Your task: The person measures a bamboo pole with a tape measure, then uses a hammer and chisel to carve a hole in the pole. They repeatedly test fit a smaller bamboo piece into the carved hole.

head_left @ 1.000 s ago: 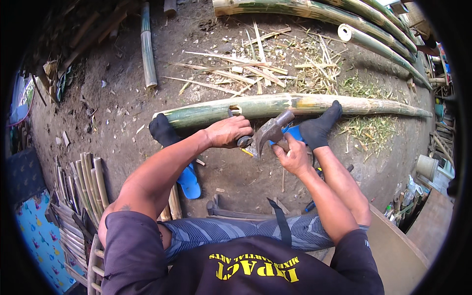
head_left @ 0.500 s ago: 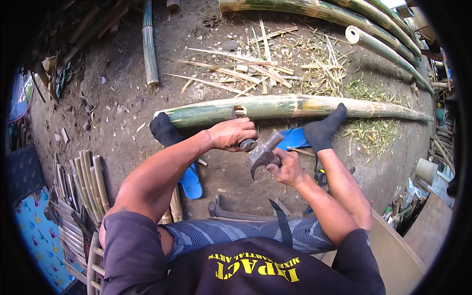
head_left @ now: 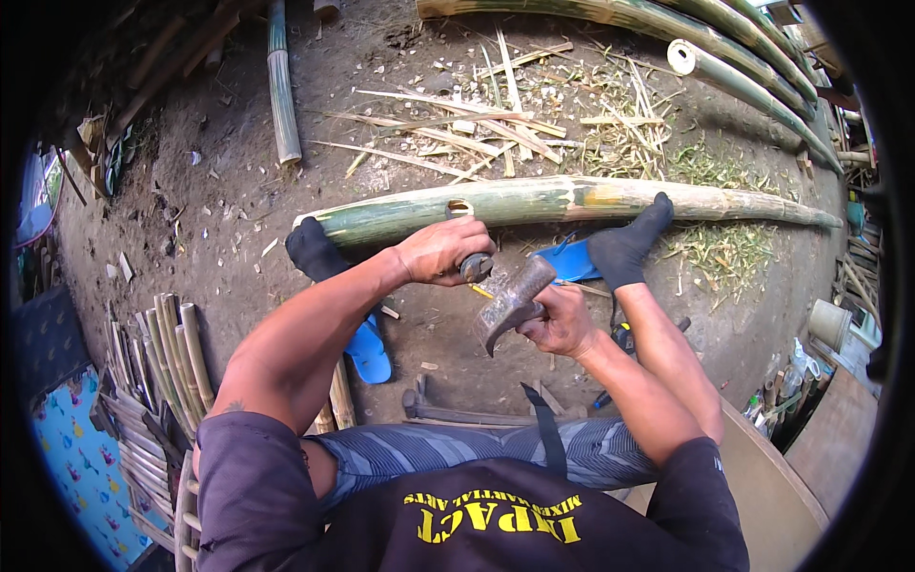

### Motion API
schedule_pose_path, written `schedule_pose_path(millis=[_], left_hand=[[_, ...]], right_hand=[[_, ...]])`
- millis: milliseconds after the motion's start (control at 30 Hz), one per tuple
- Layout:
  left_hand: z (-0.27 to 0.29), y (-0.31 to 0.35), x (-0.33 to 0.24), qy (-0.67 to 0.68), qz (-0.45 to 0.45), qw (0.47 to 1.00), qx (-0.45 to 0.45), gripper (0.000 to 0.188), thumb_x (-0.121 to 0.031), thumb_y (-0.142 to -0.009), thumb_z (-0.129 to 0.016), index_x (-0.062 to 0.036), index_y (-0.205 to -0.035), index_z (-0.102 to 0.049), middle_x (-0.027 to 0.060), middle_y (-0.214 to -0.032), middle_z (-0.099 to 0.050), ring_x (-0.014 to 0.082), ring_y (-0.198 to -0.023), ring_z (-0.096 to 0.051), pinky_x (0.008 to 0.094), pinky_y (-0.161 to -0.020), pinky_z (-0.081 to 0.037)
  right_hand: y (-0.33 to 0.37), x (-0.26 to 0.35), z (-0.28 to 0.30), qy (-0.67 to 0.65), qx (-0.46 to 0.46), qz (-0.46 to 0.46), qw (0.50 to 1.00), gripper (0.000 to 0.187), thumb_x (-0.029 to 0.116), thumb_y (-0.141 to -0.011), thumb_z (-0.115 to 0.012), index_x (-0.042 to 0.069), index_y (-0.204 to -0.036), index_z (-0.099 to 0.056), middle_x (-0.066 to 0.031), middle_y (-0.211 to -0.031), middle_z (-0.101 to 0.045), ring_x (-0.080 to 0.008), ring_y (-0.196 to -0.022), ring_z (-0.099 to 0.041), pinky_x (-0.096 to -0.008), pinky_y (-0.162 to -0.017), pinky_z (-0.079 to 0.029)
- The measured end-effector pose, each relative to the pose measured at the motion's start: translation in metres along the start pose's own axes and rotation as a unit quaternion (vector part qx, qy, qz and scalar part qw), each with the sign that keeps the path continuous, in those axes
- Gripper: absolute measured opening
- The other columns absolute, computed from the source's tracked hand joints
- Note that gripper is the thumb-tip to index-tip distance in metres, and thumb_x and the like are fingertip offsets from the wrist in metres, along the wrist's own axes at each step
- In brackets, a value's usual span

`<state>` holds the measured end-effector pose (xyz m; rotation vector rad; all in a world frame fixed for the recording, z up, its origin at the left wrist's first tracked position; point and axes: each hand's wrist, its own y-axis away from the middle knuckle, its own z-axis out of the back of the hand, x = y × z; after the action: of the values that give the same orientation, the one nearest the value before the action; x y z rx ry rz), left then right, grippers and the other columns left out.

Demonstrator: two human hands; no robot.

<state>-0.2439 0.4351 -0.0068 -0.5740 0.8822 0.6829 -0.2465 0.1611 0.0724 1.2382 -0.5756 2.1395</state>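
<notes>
A long green bamboo pole [head_left: 534,202] lies crosswise on the ground in front of me, with a cut hole [head_left: 460,206] in its upper side. Just on the near side of that hole, my left hand [head_left: 440,252] is closed around a chisel [head_left: 477,267]; its dark butt end faces me, and most of the tool is hidden by the fingers. My right hand [head_left: 560,322] grips a worn claw hammer [head_left: 519,292] by its handle close to the head. The hammer head is raised, to the right of the chisel's butt, and apart from it.
My dark-socked feet [head_left: 629,246] press against the pole, beside blue slippers [head_left: 370,353]. Beyond lie bamboo splints [head_left: 477,124] and shavings. More poles [head_left: 734,86] are at the far right, and cut bamboo lengths [head_left: 176,357] stand at left. A tape measure [head_left: 621,337] lies near my right leg.
The hammer head has lifted and swung slightly away from the chisel's butt, widening the gap. My left hand and the chisel have shifted a little. The pole stays under my feet.
</notes>
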Motion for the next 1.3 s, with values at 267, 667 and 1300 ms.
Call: schedule_pose_path(millis=[267, 667, 1300], left_hand=[[-0.003, 0.003, 0.012, 0.012, 0.029, 0.998, -0.045, 0.059, -0.011, -0.063, -0.079, -0.0060, -0.117, -0.058, 0.0139, -0.108, -0.059, 0.0375, -0.103, -0.057, 0.0453, -0.093, -0.048], [-0.011, 0.030, -0.003, -0.196, -0.001, 0.975, 0.107, 0.047, -0.018, -0.072, -0.072, -0.0182, -0.118, -0.064, 0.0036, -0.123, -0.062, 0.0245, -0.130, -0.053, 0.0490, -0.122, -0.032], [0.011, 0.012, 0.006, -0.081, 0.106, 0.989, 0.070, 0.050, -0.020, -0.073, -0.078, -0.0179, -0.121, -0.063, 0.0075, -0.119, -0.059, 0.0286, -0.118, -0.056, 0.0429, -0.101, -0.049]], right_hand=[[-0.023, -0.005, -0.012, 0.018, 0.039, -0.017, 0.999, 0.054, 0.059, -0.088, -0.071, 0.006, -0.094, -0.065, -0.0169, -0.067, -0.066, -0.0419, -0.067, -0.068, -0.0484, -0.057, -0.052], [-0.008, -0.015, -0.011, 0.122, 0.123, -0.059, 0.983, 0.057, 0.061, -0.088, -0.070, 0.005, -0.084, -0.060, -0.0149, -0.072, -0.066, -0.0391, -0.067, -0.067, -0.0470, -0.056, -0.051], [-0.038, -0.028, -0.017, 0.184, 0.194, -0.123, 0.956, 0.066, 0.074, -0.090, -0.057, 0.009, -0.079, -0.059, -0.0136, -0.068, -0.067, -0.0369, -0.057, -0.066, -0.0472, -0.051, -0.051]])
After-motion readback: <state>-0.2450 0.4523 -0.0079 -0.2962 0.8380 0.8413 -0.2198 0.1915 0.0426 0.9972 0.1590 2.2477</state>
